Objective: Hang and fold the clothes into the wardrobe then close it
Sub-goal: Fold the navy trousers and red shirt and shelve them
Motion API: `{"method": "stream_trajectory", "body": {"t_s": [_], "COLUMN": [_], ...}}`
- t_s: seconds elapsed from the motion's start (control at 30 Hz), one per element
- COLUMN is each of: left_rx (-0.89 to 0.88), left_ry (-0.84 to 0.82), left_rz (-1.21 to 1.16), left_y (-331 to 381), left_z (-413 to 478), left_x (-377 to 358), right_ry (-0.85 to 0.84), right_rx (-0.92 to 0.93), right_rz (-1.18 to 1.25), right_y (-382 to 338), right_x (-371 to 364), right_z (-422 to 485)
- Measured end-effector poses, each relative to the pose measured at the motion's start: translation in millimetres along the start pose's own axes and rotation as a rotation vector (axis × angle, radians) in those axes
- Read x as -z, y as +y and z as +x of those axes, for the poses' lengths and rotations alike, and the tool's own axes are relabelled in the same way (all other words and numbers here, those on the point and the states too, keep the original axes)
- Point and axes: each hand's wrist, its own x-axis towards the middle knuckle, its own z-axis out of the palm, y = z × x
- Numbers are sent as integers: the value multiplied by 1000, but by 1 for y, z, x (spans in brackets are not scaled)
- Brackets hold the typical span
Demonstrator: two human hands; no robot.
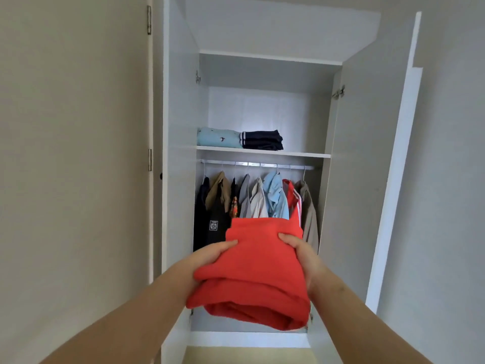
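A folded red garment (252,271) is held up in front of the open white wardrobe (181,179). My left hand (210,257) grips its left edge and my right hand (301,256) grips its right edge, thumbs on top. Behind it a rail (257,165) carries several hung clothes (257,198), among them dark, tan, grey, light blue and red pieces. On the shelf (262,152) above the rail lie a folded light blue garment (219,137) and a folded navy garment (262,140) side by side.
Both wardrobe doors stand open, the left door (78,153) and the right door (372,166). The shelf has free room right of the navy garment. A higher compartment (262,74) sits above. The wardrobe floor (249,340) shows below the red garment.
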Motion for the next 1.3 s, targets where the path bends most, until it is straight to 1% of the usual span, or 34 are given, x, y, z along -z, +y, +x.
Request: {"method": "stream_trajectory", "body": {"t_s": [0.07,0.13,0.2,0.3,0.37,0.43,0.5,0.53,0.57,0.63,0.7,0.8,0.87,0.9,0.97,1.1,1.13,1.23,1.3], "left_rx": [-4,-50,-94,-188,-219,-175,-113,-128,-184,-318,-417,-630,-693,-689,-653,-548,-549,-578,-587], "left_ry": [43,89,101,41,36,-28,-110,-119,-83,42,97,76,20,-9,-39,-121,-120,-98,-109], "left_rz": [25,28,42,7,3,39,89,133,183,245,311,409,471,465,376,96,91,188,223], "left_y": [14,36,64,108,131,150,168,178,188,209,230,264,288,298,317,355,365,389,398], "left_z": [47,99,153,227,269,301,329,344,362,401,438,485,511,525,548,583,594,629,654], "left_x": [11,20,21,7,-9,-23,-37,-45,-53,-70,-86,-112,-129,-136,-150,-173,-177,-182,-182], "right_ry": [9,15,12,-23,-5,34,33,21,10,-2,-23,-80,-115,-132,-140,-44,-24,19,46], "right_rx": [-20,-19,-9,45,137,216,266,279,280,276,267,265,281,288,320,459,503,619,651], "right_rz": [-39,-95,-164,-219,-221,-196,-149,-131,-116,-104,-104,-123,-114,-98,-75,-68,-64,-67,-84], "right_y": [-11,-30,-58,-104,-129,-148,-167,-178,-189,-214,-243,-294,-328,-342,-370,-424,-437,-471,-484], "right_x": [4,7,10,22,37,55,74,82,90,105,124,154,172,181,194,203,204,207,212], "right_z": [43,86,127,182,218,251,285,302,318,348,377,416,440,452,477,530,542,572,591]}}
